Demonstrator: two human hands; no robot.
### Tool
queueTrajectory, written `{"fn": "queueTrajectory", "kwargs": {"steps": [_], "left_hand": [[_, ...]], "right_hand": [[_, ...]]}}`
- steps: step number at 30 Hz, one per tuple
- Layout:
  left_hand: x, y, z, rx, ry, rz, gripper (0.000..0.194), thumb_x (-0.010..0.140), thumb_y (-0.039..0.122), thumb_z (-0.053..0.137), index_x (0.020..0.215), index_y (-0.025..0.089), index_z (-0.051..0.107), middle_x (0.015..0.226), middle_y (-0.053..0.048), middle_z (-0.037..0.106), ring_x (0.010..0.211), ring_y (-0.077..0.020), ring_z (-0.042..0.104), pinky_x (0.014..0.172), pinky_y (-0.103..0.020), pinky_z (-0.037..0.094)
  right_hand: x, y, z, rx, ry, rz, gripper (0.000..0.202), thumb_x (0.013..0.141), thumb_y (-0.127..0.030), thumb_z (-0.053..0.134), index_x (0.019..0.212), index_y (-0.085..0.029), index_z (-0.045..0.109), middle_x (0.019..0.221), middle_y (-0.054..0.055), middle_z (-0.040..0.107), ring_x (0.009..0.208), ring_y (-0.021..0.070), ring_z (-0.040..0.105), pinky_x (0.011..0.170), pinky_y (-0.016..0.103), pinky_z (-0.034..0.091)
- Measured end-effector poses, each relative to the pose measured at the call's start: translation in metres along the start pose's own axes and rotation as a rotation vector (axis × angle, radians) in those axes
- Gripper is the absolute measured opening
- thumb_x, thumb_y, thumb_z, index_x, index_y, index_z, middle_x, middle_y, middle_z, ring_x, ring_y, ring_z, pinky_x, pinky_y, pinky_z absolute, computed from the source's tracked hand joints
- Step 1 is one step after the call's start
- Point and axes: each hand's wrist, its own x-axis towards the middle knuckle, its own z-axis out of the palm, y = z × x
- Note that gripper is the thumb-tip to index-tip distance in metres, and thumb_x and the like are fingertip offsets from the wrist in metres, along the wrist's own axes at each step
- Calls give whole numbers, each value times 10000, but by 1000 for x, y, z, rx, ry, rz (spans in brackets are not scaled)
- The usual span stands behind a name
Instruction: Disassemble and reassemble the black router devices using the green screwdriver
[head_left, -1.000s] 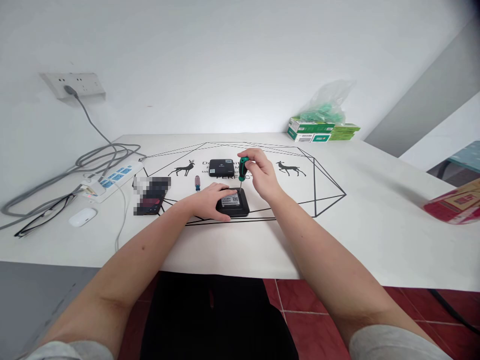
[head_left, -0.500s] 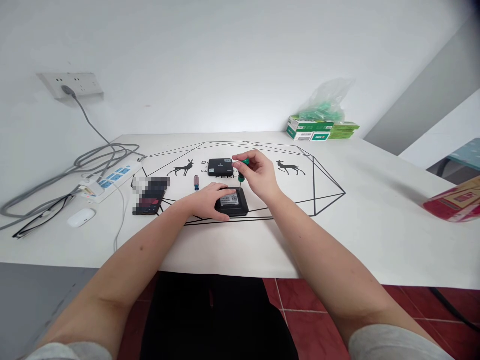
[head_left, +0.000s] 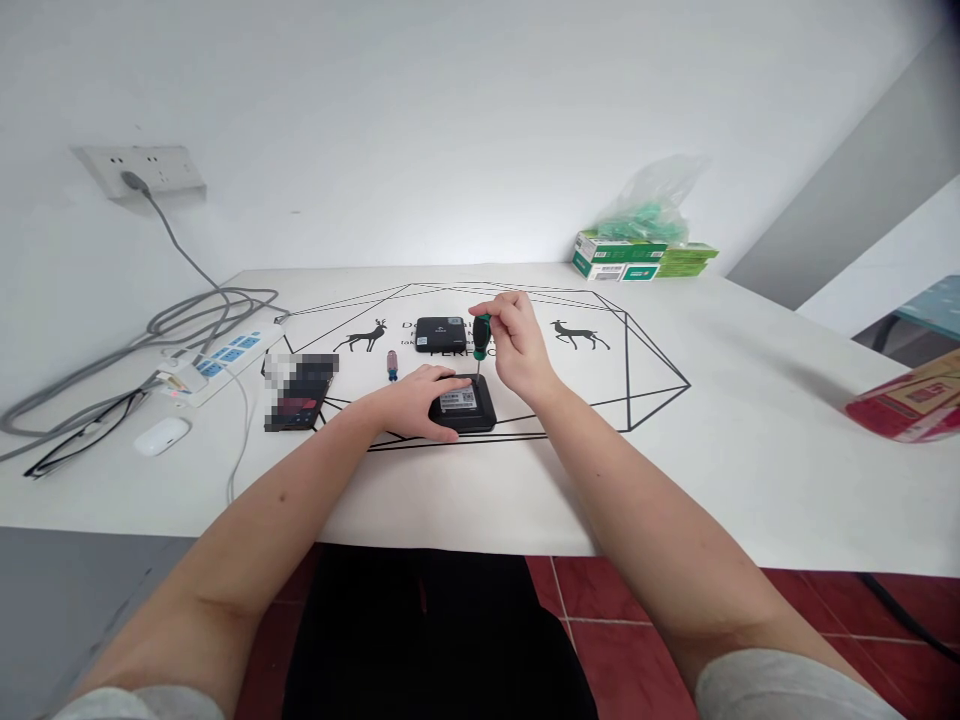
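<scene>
A black box with a white label lies on the white table. My left hand rests on its left side, fingers apart, thumb along the near edge and fingers over the label's far end. My right hand has its fingers on the top of a green and black screwdriver, which stands upright with its tip at the box's far right part. Behind the box lies a second flat black box with small stickers. A screwdriver with a reddish clear handle lies to the left.
At the left are a phone, a white earphone case, glasses and a power strip with grey cables. Green and white boxes stand at the back right, under a plastic bag. A red package is at the right edge.
My right hand's fingers have shifted up to the top of the screwdriver, and more of its handle shows. My left hand and the labelled box look unchanged.
</scene>
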Motion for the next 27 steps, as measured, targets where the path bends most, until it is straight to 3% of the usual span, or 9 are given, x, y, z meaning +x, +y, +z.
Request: {"fn": "queueTrajectory", "kwargs": {"steps": [4, 8, 12, 17, 21, 24, 27], "left_hand": [[1, -2, 1, 22, -11, 0, 1063, 831, 661, 813, 1740, 318, 383, 1804, -122, 298, 1664, -417, 253, 1326, -575, 323], [1, -4, 3, 16, -3, 2, 1056, 828, 675, 814, 1734, 334, 394, 1803, -115, 306, 1657, -422, 270, 1319, -576, 332], [0, -5, 3, 19, 4, 14, 1035, 835, 658, 812, 1729, 342, 397, 1801, -112, 310, 1654, -414, 276, 1314, -565, 337], [0, -2, 0, 48, -12, 16, 1037, 849, 671, 791, 1736, 323, 382, 1801, -111, 313, 1654, -407, 272, 1325, -545, 321], [0, 1, -1, 78, -28, -1, 1074, 851, 673, 779, 1754, 299, 335, 1815, -117, 286, 1667, -386, 235, 1333, -546, 303], [-2, 4, -3, 82, -42, -30, 1179, 825, 686, 785, 1784, 289, 226, 1832, -119, 254, 1677, -382, 208, 1335, -554, 292], [-5, 4, -8, 99, -40, -62, 1318, 763, 723, 822, 1798, 295, 127, 1820, -130, 292, 1663, -411, 244, 1335, -576, 266]], "right_hand": [[-2, -10, 1, 22, 61, 2, 274, 1070, -332, 436, 1015, -286, 701, 1073, 86, 696, 1087, 269, 677, 1008, 508, 573], [-4, -17, 2, 37, 76, 147, 157, 997, -419, 577, 1010, -273, 634, 1146, 79, 780, 1028, 250, 723, 941, 464, 601], [-4, -17, 5, 17, 66, 220, 273, 884, -432, 763, 1004, -278, 572, 1209, 68, 804, 943, 219, 725, 936, 450, 607], [-6, -13, 7, 84, 63, 208, 238, 930, -376, 695, 1077, -295, 526, 1294, 84, 800, 994, 217, 769, 974, 467, 628], [-9, -7, 7, 131, 55, 174, 256, 956, -335, 649, 1202, -304, 588, 1342, 78, 784, 1052, 230, 782, 978, 486, 642], [-9, -3, 6, 94, 36, 158, 266, 997, -311, 567, 1251, -294, 643, 1271, 69, 786, 1049, 235, 762, 961, 493, 642], [-7, 0, 5, 22, 57, 31, 273, 1003, -259, 511, 1202, -282, 696, 1286, 94, 745, 1194, 276, 704, 986, 515, 619]]}}
